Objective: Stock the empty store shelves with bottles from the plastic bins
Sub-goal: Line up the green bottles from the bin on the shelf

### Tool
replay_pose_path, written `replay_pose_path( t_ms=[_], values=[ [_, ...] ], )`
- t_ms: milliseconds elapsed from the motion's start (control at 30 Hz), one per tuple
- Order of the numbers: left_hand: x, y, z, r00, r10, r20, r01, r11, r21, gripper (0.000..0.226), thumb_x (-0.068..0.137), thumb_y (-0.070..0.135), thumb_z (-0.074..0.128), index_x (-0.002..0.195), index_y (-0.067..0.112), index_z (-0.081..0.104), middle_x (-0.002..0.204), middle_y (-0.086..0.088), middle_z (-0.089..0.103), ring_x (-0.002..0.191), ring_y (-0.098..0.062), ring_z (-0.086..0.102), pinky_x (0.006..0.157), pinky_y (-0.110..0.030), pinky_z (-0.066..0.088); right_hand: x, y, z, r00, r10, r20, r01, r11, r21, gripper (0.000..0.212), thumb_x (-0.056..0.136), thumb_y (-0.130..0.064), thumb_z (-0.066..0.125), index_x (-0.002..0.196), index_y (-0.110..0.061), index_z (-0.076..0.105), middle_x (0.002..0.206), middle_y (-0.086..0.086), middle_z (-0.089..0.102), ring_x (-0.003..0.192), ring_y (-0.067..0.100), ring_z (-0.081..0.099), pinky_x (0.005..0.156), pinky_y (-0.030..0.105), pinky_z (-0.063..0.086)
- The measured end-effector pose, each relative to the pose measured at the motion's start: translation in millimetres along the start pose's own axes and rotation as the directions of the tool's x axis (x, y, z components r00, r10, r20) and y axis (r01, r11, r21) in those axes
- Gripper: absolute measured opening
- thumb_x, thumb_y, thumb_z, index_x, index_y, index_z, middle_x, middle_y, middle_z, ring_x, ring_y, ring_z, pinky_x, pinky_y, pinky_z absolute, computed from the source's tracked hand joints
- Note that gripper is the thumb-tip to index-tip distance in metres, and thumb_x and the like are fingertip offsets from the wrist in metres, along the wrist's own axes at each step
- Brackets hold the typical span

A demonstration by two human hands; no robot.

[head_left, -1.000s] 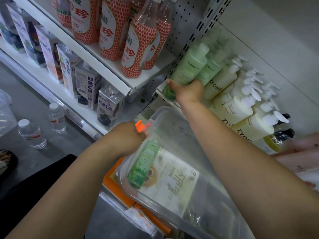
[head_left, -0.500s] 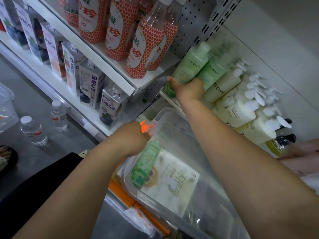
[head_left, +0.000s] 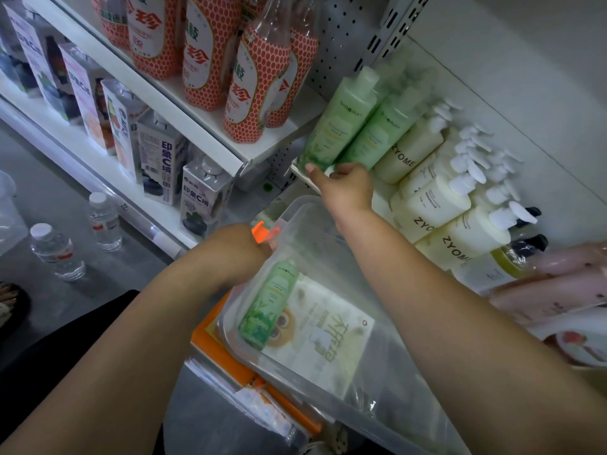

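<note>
My right hand (head_left: 343, 190) grips the base of a pale green bottle (head_left: 340, 121) that stands at the left end of the shelf edge (head_left: 303, 175), touching a second green bottle (head_left: 377, 133). A clear plastic bin (head_left: 377, 408) sits tilted below the shelf. Inside it lies another green bottle (head_left: 269, 308) on a printed sheet. My left hand (head_left: 236, 254) reaches over the bin's rim and is closed around that bottle's top, which it hides.
White ZYOME pump bottles (head_left: 433, 205) fill the shelf to the right, with pink bottles (head_left: 558, 284) beyond. Red-patterned bottles (head_left: 253, 93) stand on the shelf above left, juice cartons (head_left: 162, 165) below. Two water bottles (head_left: 59, 251) stand on the floor. An orange latch (head_left: 261, 232) sticks up at the bin.
My right hand has slid down to the green bottle's base, and the bottle now stands close against its neighbour. My left hand stays on the bottle in the bin.
</note>
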State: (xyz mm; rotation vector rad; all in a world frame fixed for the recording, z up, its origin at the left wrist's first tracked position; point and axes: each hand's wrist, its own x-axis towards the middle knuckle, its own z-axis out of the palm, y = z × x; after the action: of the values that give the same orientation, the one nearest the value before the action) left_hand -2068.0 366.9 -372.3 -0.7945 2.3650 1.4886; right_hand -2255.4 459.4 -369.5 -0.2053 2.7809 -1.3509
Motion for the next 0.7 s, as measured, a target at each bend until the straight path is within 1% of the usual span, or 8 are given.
replay_pose_path(
  t_ms=[67,167,233,300,367,467,600,700],
  values=[
    [-4,2,1,1.000,0.003,-0.008,-0.003,1.000,-0.018,0.038,0.101,0.037,0.053,0.073,0.013,0.049,0.091,-0.017,0.061,0.089,-0.033,0.063,0.081,-0.040,0.052,2,-4,-4,1.000,-0.023,-0.013,0.023,0.999,0.025,0.059,0.077,-0.040,0.084,0.118,-0.009,0.057,0.106,0.000,0.061,0.100,0.020,0.062,0.089,0.031,0.051],
    [-5,1,2,1.000,0.007,-0.028,-0.008,1.000,-0.025,0.040,0.100,0.036,0.054,0.068,0.014,0.049,0.084,-0.015,0.061,0.092,-0.035,0.065,0.076,-0.036,0.049,11,-13,-2,1.000,-0.028,-0.005,0.028,0.996,0.089,0.048,0.077,-0.035,0.085,0.111,-0.011,0.061,0.107,0.001,0.071,0.100,0.020,0.069,0.090,0.032,0.055],
    [-5,1,1,1.000,-0.001,-0.030,0.000,1.000,-0.027,0.040,0.100,0.038,0.055,0.068,0.013,0.049,0.084,-0.015,0.061,0.093,-0.035,0.065,0.076,-0.035,0.049,14,-15,3,0.999,-0.021,0.025,0.019,0.997,0.079,0.045,0.078,-0.036,0.084,0.111,-0.011,0.066,0.108,0.002,0.073,0.100,0.019,0.070,0.090,0.031,0.056],
    [-4,0,0,1.000,-0.001,-0.018,0.000,0.999,-0.039,0.041,0.100,0.039,0.055,0.069,0.012,0.050,0.088,-0.018,0.064,0.094,-0.036,0.065,0.079,-0.037,0.052,14,-13,9,0.999,-0.042,0.013,0.041,0.998,0.040,0.045,0.080,-0.037,0.082,0.113,-0.009,0.067,0.108,0.003,0.074,0.100,0.020,0.070,0.085,0.028,0.055],
    [-2,-1,-1,1.000,0.005,-0.005,-0.006,0.999,-0.045,0.042,0.099,0.041,0.055,0.071,0.011,0.051,0.092,-0.022,0.066,0.093,-0.037,0.065,0.084,-0.042,0.053,11,-11,12,0.998,-0.064,-0.014,0.064,0.998,0.021,0.045,0.082,-0.038,0.080,0.112,-0.008,0.064,0.108,0.004,0.073,0.100,0.020,0.069,0.082,0.026,0.052],
    [2,-1,-2,1.000,0.014,0.005,-0.014,0.999,-0.036,0.040,0.100,0.039,0.055,0.073,0.009,0.049,0.087,-0.022,0.062,0.081,-0.033,0.060,0.085,-0.046,0.053,8,-8,13,0.995,-0.086,-0.042,0.087,0.996,0.007,0.043,0.083,-0.038,0.079,0.109,-0.009,0.060,0.107,0.003,0.071,0.097,0.020,0.068,0.079,0.025,0.050],
    [4,-3,-2,1.000,0.015,0.001,-0.015,1.000,-0.023,0.042,0.099,0.041,0.055,0.069,0.013,0.046,0.075,-0.011,0.055,0.076,-0.029,0.055,0.079,-0.039,0.052,7,-8,13,0.996,-0.079,-0.044,0.079,0.997,-0.003,0.048,0.082,-0.040,0.080,0.108,-0.008,0.058,0.100,0.000,0.067,0.095,0.019,0.067,0.077,0.026,0.049],
    [2,-4,-2,1.000,0.009,-0.005,-0.009,0.999,-0.043,0.043,0.098,0.042,0.056,0.068,0.013,0.047,0.078,-0.013,0.059,0.074,-0.028,0.055,0.075,-0.036,0.050,7,-9,10,0.998,-0.056,-0.019,0.056,0.998,0.005,0.055,0.079,-0.041,0.082,0.113,-0.006,0.057,0.104,0.002,0.067,0.099,0.021,0.067,0.079,0.026,0.048]
  ],
)
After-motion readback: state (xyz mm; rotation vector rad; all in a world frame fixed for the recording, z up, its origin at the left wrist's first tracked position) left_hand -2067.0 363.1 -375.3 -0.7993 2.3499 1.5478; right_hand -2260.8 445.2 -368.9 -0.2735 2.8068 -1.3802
